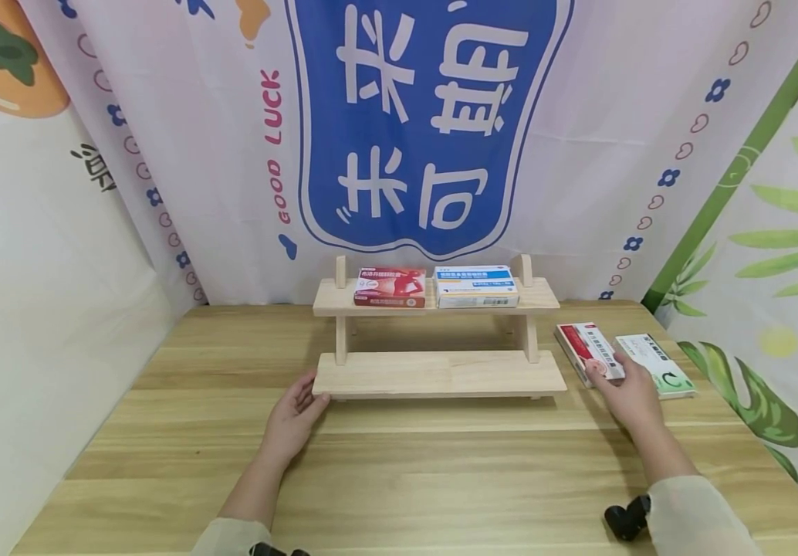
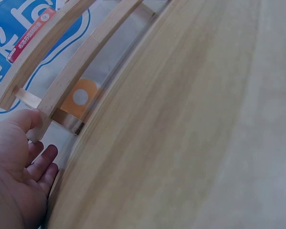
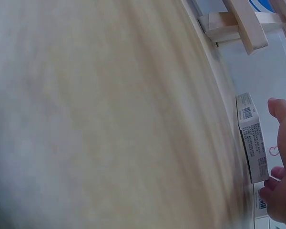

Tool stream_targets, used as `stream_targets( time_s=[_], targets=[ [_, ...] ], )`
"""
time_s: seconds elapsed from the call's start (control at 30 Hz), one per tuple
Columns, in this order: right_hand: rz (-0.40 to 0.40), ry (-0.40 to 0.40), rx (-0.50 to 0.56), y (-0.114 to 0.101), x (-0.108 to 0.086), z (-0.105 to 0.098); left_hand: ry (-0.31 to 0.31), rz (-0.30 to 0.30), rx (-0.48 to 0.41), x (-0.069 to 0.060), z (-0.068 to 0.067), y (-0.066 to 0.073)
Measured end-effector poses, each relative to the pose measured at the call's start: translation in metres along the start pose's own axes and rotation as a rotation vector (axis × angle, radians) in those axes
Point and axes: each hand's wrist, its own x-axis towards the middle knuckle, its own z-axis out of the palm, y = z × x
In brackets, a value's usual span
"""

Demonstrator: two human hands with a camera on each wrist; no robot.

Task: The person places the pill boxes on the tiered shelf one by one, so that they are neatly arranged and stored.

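A two-tier wooden display rack (image 1: 441, 374) stands on the table. My left hand (image 1: 292, 417) grips the left end of its lower board; in the left wrist view the thumb (image 2: 28, 119) lies against the board's end, with fingers beneath. On the upper board lie a red medicine box (image 1: 390, 287) and a white-and-blue medicine box (image 1: 477, 286). Over a red-and-white medicine box (image 1: 588, 351) to the rack's right, my right hand (image 1: 634, 394) has its thumb and fingers spread. A green-and-white medicine box (image 1: 670, 374) lies alongside, partly behind that hand.
The wood-grain table (image 1: 427, 479) runs up to a printed cloth backdrop (image 1: 232, 154) behind the rack. More printed cloth hangs at the left and right sides. A black wrist device (image 1: 627, 519) sits by the right sleeve (image 1: 698, 517).
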Motion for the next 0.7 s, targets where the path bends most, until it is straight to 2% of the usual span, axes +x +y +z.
stream_targets(
  time_s=[0.47, 0.7],
  targets=[
    [0.052, -0.018, -0.032, 0.0043, 0.0035, 0.0072, 0.010, 0.002, 0.000, -0.0001, 0.0008, -0.0007],
    [0.054, -0.012, -0.022, 0.0055, 0.0032, 0.0076, 0.008, -0.007, -0.004, -0.0004, 0.0009, 0.0006]
  ],
)
